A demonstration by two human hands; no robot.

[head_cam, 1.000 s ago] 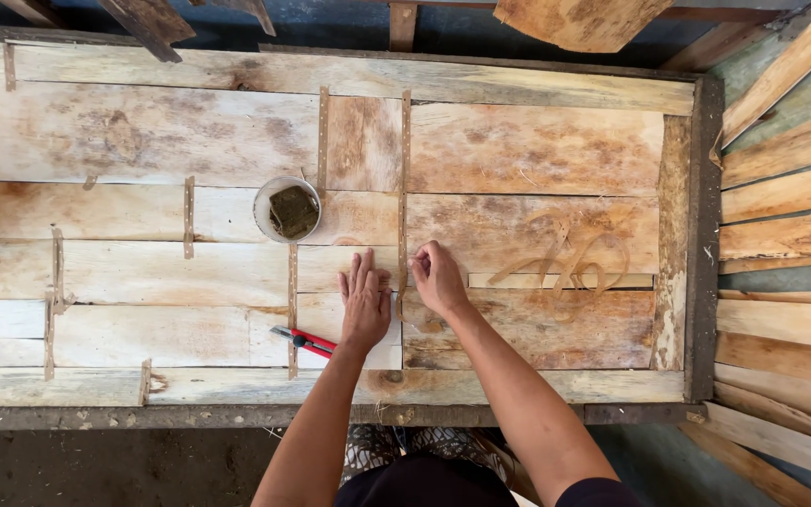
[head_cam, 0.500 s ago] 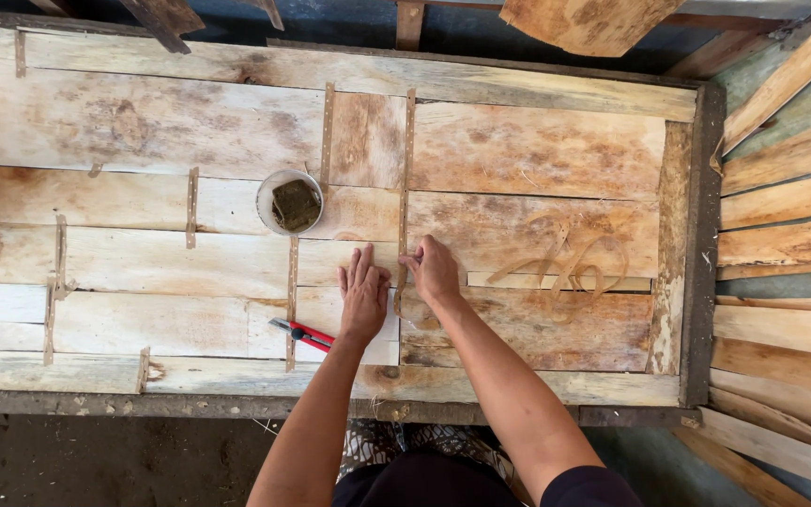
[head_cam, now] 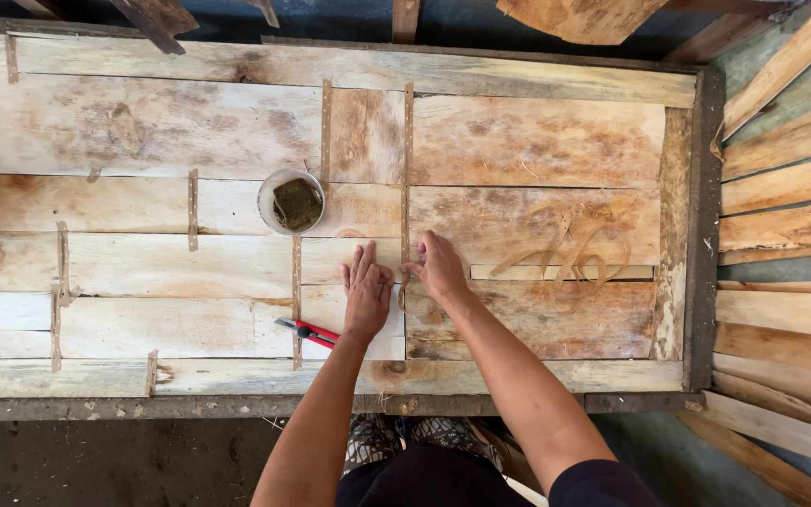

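We look straight down on a big sheet of pale wooden veneer pieces (head_cam: pixel 518 141) laid edge to edge on a table, and we take the small round bowl (head_cam: pixel 291 201) with its dark greenish block inside as our landmark. Just below and to the right of the bowl lies our left hand (head_cam: pixel 366 293), flat, palm down, fingers straight and close together, pressing on the wood and grasping nothing. Right beside it, further from the bowl, sits our right hand (head_cam: pixel 439 268), fingers curled down, the tips pinched on the thin brown tape strip (head_cam: pixel 406 169) that runs along the seam between two pieces; whether the fingers truly grip the strip or only press it down, we cannot tell. That strip climbs from the hands up past the right side of the bowl toward the far edge of the sheet. Below the bowl, just left of the left wrist, a red-handled cutter (head_cam: pixel 308 330) lies on the wood, touched by neither hand. Well to the right of the bowl, beyond the right hand, a loose tangle of tan tape curls (head_cam: pixel 570 249) rests on the sheet. More short tape strips cross the seams to the left of the bowl. Far right of the bowl, off the table, wooden slats (head_cam: pixel 786 188) lean in a stack.
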